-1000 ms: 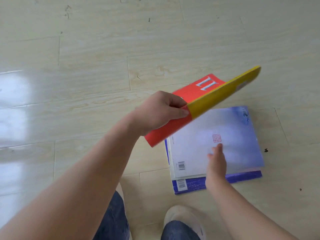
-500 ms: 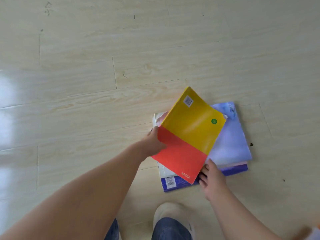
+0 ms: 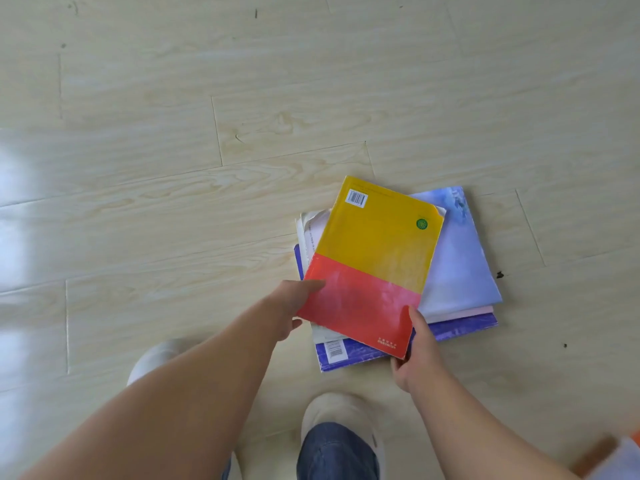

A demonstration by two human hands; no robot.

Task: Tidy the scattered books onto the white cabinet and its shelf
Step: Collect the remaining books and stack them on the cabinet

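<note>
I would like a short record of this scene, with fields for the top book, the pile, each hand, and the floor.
top book: yellow and red book, barcode side up, askew atop the pile
pile: stack of books, lying flat on the floor
left: left hand pinches the top book's near left edge
right: right hand grips its near right corner
floor: pale wood floor
cabinet: not in view

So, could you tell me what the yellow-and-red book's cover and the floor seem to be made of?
The yellow-and-red book looks like a paperback with a glossy coated-paper cover: soft sheen, a curled far corner. The floor looks like pale wood-grain laminate or vinyl planks, smooth and shiny, judging by seams and glare; real wood is possible.
</note>
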